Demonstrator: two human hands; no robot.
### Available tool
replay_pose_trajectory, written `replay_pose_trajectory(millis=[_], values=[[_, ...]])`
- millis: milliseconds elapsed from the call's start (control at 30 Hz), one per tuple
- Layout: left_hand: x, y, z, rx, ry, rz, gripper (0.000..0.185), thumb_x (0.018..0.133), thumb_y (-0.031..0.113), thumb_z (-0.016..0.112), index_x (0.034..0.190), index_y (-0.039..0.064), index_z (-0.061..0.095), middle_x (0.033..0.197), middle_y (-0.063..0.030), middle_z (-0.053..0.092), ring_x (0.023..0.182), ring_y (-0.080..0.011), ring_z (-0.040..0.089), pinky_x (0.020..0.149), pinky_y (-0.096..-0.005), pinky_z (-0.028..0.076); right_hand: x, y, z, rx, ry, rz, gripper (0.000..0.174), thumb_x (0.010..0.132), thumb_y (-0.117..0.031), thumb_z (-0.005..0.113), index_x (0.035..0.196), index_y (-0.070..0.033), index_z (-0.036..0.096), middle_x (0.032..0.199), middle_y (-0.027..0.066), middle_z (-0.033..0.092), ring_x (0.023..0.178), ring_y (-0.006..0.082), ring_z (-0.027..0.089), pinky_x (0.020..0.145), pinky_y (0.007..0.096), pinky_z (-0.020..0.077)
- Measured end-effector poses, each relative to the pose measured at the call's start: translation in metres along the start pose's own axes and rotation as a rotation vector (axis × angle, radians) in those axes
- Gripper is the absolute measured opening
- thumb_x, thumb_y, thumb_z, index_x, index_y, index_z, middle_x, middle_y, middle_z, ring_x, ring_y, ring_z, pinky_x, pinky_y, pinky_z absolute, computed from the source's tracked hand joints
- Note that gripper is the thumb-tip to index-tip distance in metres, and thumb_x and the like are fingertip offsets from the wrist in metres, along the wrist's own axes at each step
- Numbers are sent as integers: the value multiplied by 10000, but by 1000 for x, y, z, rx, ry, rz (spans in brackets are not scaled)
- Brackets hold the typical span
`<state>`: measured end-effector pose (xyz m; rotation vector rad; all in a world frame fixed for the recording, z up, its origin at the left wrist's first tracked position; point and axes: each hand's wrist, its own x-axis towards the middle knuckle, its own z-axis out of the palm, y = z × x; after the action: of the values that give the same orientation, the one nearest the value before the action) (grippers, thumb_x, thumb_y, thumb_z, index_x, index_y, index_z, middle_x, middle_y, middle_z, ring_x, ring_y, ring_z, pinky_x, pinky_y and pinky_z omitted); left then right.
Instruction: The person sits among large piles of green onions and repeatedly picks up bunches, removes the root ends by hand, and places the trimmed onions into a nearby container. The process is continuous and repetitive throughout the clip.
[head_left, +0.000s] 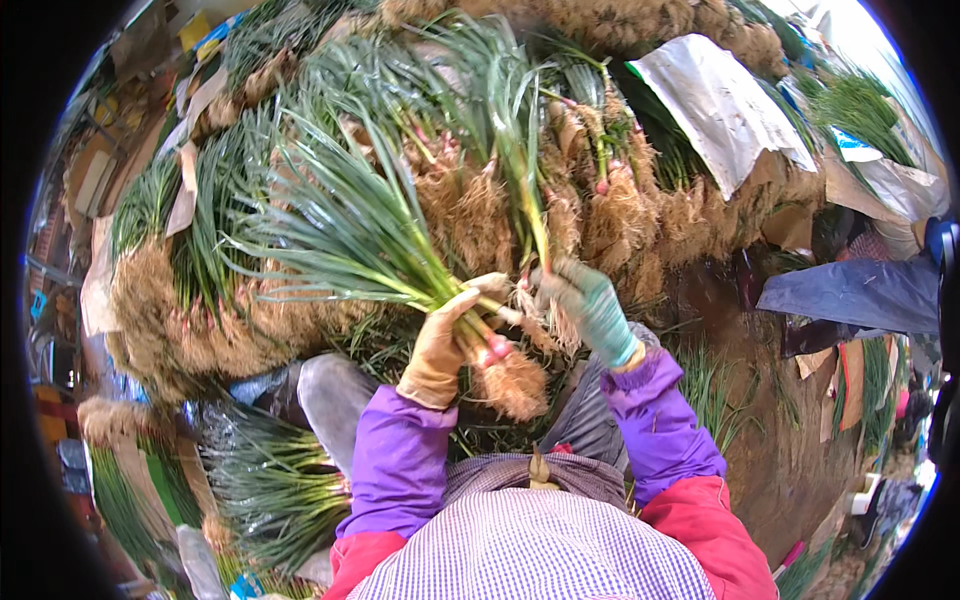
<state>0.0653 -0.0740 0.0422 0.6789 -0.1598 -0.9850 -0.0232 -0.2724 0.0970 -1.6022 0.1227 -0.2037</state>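
In a tan glove, my left hand (441, 337) grips a bunch of green onions (420, 259) by the lower stems. Their leaves fan out to the upper left, and reddish bulbs with a brown tangle of roots (514, 382) hang below the hand. My right hand (589, 307), in a green knit glove, holds a separate green onion stalk (535, 217) near its base. Its pale roots dangle beside the held bunch. Just beyond both hands lies a long heap of rooted green onions (472, 202).
Trimmed-looking green onions (277, 480) lie stacked at my lower left. A white sheet (720, 105) covers part of the heap at upper right. Another person's leg in blue trousers (855, 292) is at the right, beside wet brown ground (787, 465). Loose leaves (712, 390) litter the floor.
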Motion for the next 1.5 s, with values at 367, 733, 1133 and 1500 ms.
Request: replay_pose_trajectory(millis=[367, 733, 1133, 1500], values=[[-16, -10, 0, -149, 54, 85, 245, 925, 165, 554, 1111, 7, 535, 816, -64, 567, 780, -262, 619, 603, -460, 582, 60, -31, 47, -610, 156, -297, 328, 959, -379, 541, 1101, -99, 638, 826, 163, 684, 694, 287, 682, 591, 383, 539], [-12, -14, 4, -81, 96, 48, 238, 978, 247, 491, 940, 22, 559, 797, -121, 634, 589, -287, 665, 539, -394, 592, 57, 21, 67, -979, 248, -425, 341, 884, -356, 632, 667, -99, 578, 571, 102, 560, 547, 310, 600, 524, 411, 462], [-18, -15, 16, 98, 273, 119, 211, 927, 168, 579, 959, -37, 613, 719, -115, 649, 503, -244, 634, 427, -335, 533, 58, 12, 35, -730, -276, -246, 209, 898, -253, 609, 973, -72, 680, 853, 122, 678, 837, 213, 662, 679, 317, 537], [4, -34, -3, 380, 390, 473, 160, 900, 152, 614, 890, -6, 603, 709, -118, 654, 472, -214, 624, 406, -292, 510, 36, 10, 77, -1065, 49, -303, 229, 878, -283, 598, 849, -59, 632, 774, 125, 629, 760, 314, 651, 676, 424, 517]])
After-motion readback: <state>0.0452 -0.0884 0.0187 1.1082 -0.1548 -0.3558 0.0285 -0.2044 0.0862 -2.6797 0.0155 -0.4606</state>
